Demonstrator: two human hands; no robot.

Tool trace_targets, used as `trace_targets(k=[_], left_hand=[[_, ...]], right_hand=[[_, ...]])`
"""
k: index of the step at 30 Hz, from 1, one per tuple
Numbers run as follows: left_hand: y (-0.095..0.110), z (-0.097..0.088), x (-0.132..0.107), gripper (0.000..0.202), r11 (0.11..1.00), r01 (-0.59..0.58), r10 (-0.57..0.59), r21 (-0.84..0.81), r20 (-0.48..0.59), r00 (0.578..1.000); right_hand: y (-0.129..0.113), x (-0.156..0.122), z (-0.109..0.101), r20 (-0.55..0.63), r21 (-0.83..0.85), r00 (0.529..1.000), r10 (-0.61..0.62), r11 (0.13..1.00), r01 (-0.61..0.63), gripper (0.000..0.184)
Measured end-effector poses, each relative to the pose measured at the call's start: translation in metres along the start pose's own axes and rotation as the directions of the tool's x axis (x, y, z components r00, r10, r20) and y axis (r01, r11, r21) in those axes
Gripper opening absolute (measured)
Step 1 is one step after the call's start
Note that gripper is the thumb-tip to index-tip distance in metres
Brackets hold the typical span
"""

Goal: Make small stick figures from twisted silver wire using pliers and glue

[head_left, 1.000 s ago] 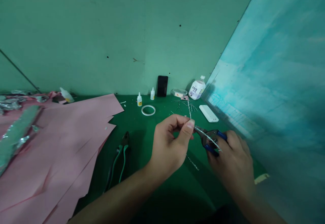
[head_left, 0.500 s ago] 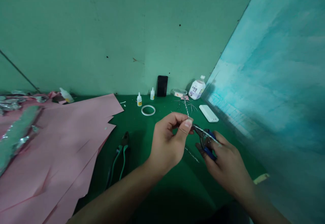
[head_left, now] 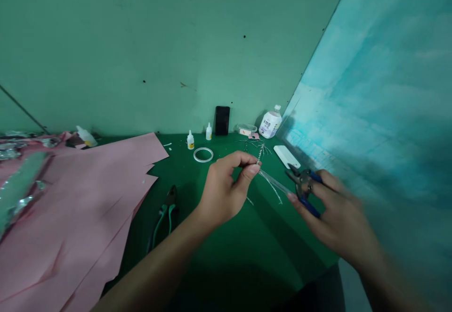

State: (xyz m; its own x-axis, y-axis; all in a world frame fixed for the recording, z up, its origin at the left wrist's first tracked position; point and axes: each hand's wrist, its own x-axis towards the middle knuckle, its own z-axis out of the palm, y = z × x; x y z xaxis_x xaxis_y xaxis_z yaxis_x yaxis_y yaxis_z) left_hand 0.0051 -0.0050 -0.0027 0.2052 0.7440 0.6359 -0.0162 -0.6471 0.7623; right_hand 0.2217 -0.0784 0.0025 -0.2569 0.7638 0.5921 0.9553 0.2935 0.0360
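Both hands work above the green tabletop (head_left: pixel 243 250): the left hand (head_left: pixel 224 189) pinches a twisted silver wire (head_left: pixel 262 152) between thumb and forefinger, while the right hand (head_left: pixel 339 222) closes around blue-handled pliers (head_left: pixel 303 185), near the wire's far strand. Green-handled pliers (head_left: pixel 165 217) lie left, beside pink paper sheets (head_left: pixel 77 208).

A: How's the light?
B: Fairly soft, brightest on the pale teal wall (head_left: pixel 374 76), with dark shadow across the near worktop (head_left: pixel 226 274).
A: Sharp?
B: The right hand (head_left: pixel 341 222) smears with motion blur; the edges bow outward.
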Motion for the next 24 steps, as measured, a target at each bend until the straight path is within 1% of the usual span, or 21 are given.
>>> trace_targets(k=[1, 3, 4, 6, 8, 11, 13, 15, 21, 24], left_hand=[[0.0009, -0.0004, 0.0, 0.007, 0.999, 0.021, -0.021, -0.04, 0.016, 1.0], [0.0029, -0.0005, -0.0005, 0.009, 0.988, 0.093, -0.086, -0.124, 0.055, 0.995], [0.0039, -0.0004, -0.0008, 0.011, 0.977, 0.133, -0.121, -0.168, 0.08, 0.989], [0.0055, 0.0002, -0.001, 0.013, 0.947, 0.208, -0.182, -0.246, 0.123, 0.976], [0.0064, 0.0009, -0.0007, 0.014, 0.917, 0.26, -0.225, -0.304, 0.146, 0.963], [0.0064, 0.0015, 0.0001, 0.013, 0.867, 0.323, -0.278, -0.379, 0.171, 0.945], [0.0058, 0.0014, 0.0005, 0.013, 0.823, 0.373, -0.313, -0.428, 0.207, 0.927], [0.0051, 0.0014, 0.0005, 0.014, 0.786, 0.41, -0.335, -0.463, 0.239, 0.912], [0.0048, 0.0034, -0.0007, 0.013, 0.74, 0.417, -0.327, -0.528, 0.259, 0.909], [0.0071, 0.0056, -0.0014, 0.01, 0.719, 0.418, -0.336, -0.555, 0.249, 0.908]], right_hand=[[0.0009, 0.0026, -0.003, -0.034, -0.115, 0.999, -0.041, 0.993, 0.037, 0.023], [0.0016, 0.0062, -0.0069, -0.099, -0.326, 0.988, -0.118, 0.942, 0.079, 0.017], [0.0015, 0.0071, -0.008, -0.12, -0.394, 0.981, -0.154, 0.914, 0.095, 0.013], [0.0002, 0.0078, -0.0092, -0.127, -0.451, 0.969, -0.21, 0.882, 0.132, 0.009], [-0.0019, 0.0079, -0.0097, -0.119, -0.451, 0.964, -0.239, 0.878, 0.161, 0.008], [-0.0046, 0.0089, -0.0101, -0.145, -0.437, 0.957, -0.252, 0.884, 0.167, 0.009], [-0.0055, 0.01, -0.0101, -0.153, -0.43, 0.957, -0.248, 0.888, 0.161, 0.01], [-0.006, 0.011, -0.01, -0.135, -0.422, 0.963, -0.232, 0.893, 0.155, 0.011], [-0.0052, 0.0098, -0.0096, -0.113, -0.395, 0.967, -0.229, 0.903, 0.168, 0.01], [-0.0046, 0.0085, -0.0096, -0.073, -0.376, 0.971, -0.229, 0.908, 0.186, 0.012]])
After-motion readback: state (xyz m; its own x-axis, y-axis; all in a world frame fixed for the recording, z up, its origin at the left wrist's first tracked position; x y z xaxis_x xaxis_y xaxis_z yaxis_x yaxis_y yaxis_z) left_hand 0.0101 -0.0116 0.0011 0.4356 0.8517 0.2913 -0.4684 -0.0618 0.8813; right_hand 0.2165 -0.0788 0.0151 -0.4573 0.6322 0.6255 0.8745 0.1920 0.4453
